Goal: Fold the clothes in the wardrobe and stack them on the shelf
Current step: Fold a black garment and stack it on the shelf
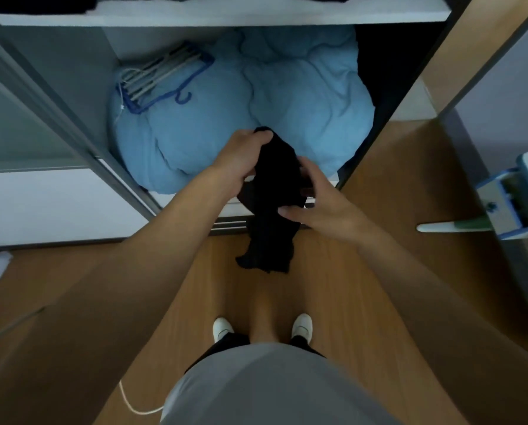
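Nearest to us, two white shoes [222, 328] stand on the wooden floor [348, 302], facing the open wardrobe [81, 72]. Above the floor and just short of the wardrobe's lower sill hangs the black garment [271, 216], clear of every surface, its long axis running near to far, free end nearest us. The left hand [244, 157] grips its far end, fingers curled over the bunched cloth. The right hand [314, 207] holds the right edge lower down, thumb toward the near side and fingers wrapped into the fabric. The right hand is therefore the nearer of the two, and the bulk of the cloth lies between them and to its left. The cloth is too dark to show its folds or type, so we judge it to be unfolded, not confirm it. Beyond the hands, the lower compartment holds a blue duvet [302, 96] that fills most of it, with a hanger [161, 78] lying on the duvet's left part. Farthest, the white shelf [225, 18] carries dark clothes [35, 3] at the frame's edge. The folded garment must travel far and upward to reach it.
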Demonstrator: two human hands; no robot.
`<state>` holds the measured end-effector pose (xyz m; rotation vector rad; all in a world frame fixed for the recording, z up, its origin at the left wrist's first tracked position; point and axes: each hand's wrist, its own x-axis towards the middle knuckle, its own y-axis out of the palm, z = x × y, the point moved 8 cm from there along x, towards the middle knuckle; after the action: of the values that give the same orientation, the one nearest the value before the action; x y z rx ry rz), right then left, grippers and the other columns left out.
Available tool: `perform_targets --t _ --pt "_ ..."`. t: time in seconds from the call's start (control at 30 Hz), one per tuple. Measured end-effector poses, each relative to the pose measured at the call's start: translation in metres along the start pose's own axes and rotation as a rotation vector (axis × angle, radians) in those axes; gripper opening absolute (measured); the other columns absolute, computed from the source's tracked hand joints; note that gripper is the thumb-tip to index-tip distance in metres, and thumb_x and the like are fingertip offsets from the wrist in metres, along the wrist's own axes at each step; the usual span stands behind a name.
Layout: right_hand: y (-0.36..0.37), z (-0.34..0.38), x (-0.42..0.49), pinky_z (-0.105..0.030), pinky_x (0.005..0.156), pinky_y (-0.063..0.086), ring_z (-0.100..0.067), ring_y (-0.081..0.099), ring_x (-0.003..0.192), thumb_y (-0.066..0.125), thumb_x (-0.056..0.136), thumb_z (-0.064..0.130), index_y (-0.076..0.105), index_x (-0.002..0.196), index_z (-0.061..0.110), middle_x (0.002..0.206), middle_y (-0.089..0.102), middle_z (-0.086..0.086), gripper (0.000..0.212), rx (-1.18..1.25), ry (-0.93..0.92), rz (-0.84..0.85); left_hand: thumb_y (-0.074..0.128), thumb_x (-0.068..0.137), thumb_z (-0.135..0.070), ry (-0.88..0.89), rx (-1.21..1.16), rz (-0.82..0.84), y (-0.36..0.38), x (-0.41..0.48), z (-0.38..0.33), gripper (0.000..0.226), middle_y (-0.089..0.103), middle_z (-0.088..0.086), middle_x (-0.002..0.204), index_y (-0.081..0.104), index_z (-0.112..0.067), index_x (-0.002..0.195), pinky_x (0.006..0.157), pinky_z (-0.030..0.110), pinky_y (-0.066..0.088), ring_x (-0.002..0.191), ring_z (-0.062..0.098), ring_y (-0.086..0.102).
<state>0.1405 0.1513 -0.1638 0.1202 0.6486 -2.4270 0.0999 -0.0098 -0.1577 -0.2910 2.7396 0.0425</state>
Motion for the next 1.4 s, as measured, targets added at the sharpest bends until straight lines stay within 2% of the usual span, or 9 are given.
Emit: perform_targets --t 0.1,0.17,0.23,0.37,0.6,0.97,1.1,1.23,1.4 --pt "-0.004 0.022 0.011 -0.024 0.112 0.038 -0.01 0.051 0.129 0.073 0.09 0.015 0.042 0.145 0.016 0.141 0.054 -0.001 0.064 -0.053 -0.103 -0.157 0.055 0.1 -0.023 -0.009 -0.054 -0.023 0.001 -0.005 -0.01 0.019 0.073 0.0 0.078 0.065 -0.013 0.087 0.058 0.022 0.054 0.065 0.01 0.071" --pt "-0.024 0.031 0.011 -0.031 0.092 0.05 -0.015 0.063 0.099 0.064 0.091 0.001 0.064 0.108 0.013 0.106 0.068 -0.004 0.021 -0.152 -0.122 -0.393 0.053 0.101 -0.026 0.008 -0.093 0.068 0.004 -0.01 -0.016 0.022 0.073 -0.004 0.07 0.065 -0.013 0.088 0.058 0.024 0.055 0.062 0.008 0.071" --pt "-0.035 0.031 0.011 -0.029 0.07 0.046 -0.012 0.056 0.073 0.058 0.089 -0.003 0.056 0.075 0.016 0.075 0.061 -0.001 0.024 -0.103 -0.105 -0.495 0.054 0.1 -0.031 0.059 -0.115 0.217 0.01 -0.016 -0.021 0.024 0.073 -0.004 0.075 0.066 -0.014 0.09 0.064 0.024 0.054 0.069 0.009 0.07" --pt "-0.022 0.029 0.018 -0.023 0.057 0.039 -0.008 0.053 0.061 0.054 0.098 0.009 0.052 0.062 0.015 0.063 0.056 0.0 0.036 0.149 -0.007 -0.415 0.068 0.09 -0.026 0.144 0.016 0.368 0.019 -0.028 -0.016 0.02 0.069 0.006 0.094 0.067 -0.012 0.104 0.083 0.03 0.055 0.088 0.016 0.067" --pt "-0.008 0.029 0.017 -0.026 0.064 0.045 -0.014 0.057 0.067 0.051 0.102 0.01 0.059 0.078 0.009 0.074 0.06 -0.008 0.026 0.184 0.035 -0.135 0.056 0.101 -0.02 0.235 0.213 0.206 -0.009 -0.029 -0.011 0.021 0.067 -0.01 0.071 0.068 -0.014 0.084 0.066 0.017 0.048 0.069 0.004 0.061" --pt "-0.069 0.04 0.033 -0.03 0.055 0.039 -0.016 0.049 0.061 0.064 0.093 0.016 0.059 0.076 -0.011 0.069 0.054 -0.018 0.032 0.032 -0.016 -0.45 0.077 0.083 -0.036 -0.027 0.316 0.44 -0.007 -0.044 0.018 0.02 0.078 -0.004 0.084 0.075 -0.017 0.09 0.062 0.013 0.053 0.078 0.007 0.073" --pt "-0.06 0.031 0.046 -0.021 0.083 0.048 -0.011 0.061 0.092 0.065 0.094 0.022 0.066 0.118 0.01 0.1 0.066 -0.005 0.026 -0.12 0.035 -0.397 0.06 0.099 -0.026 -0.044 0.135 0.25 0.01 -0.035 0.004 0.019 0.074 0.006 0.085 0.069 -0.009 0.098 0.065 0.03 0.057 0.076 0.021 0.072" --pt "-0.067 0.018 0.003 -0.02 0.083 0.051 -0.01 0.062 0.089 0.059 0.094 0.009 0.065 0.1 0.015 0.092 0.065 0.005 0.01 -0.019 -0.082 -0.579 0.051 0.103 -0.027 -0.13 -0.183 0.099 0.013 -0.034 0.002 0.028 0.071 0.014 0.092 0.062 -0.003 0.113 0.059 0.031 0.058 0.072 0.025 0.071" --pt "0.001 -0.016 -0.004 -0.025 0.088 0.051 -0.009 0.062 0.103 0.071 0.089 0.036 0.058 0.118 0.015 0.111 0.064 0.004 0.037 -0.008 0.122 -0.224 0.044 0.106 -0.027 -0.154 -0.355 0.163 0.031 -0.041 -0.006 0.036 0.072 0.018 0.099 0.059 0.002 0.122 0.061 0.026 0.058 0.081 0.023 0.074"
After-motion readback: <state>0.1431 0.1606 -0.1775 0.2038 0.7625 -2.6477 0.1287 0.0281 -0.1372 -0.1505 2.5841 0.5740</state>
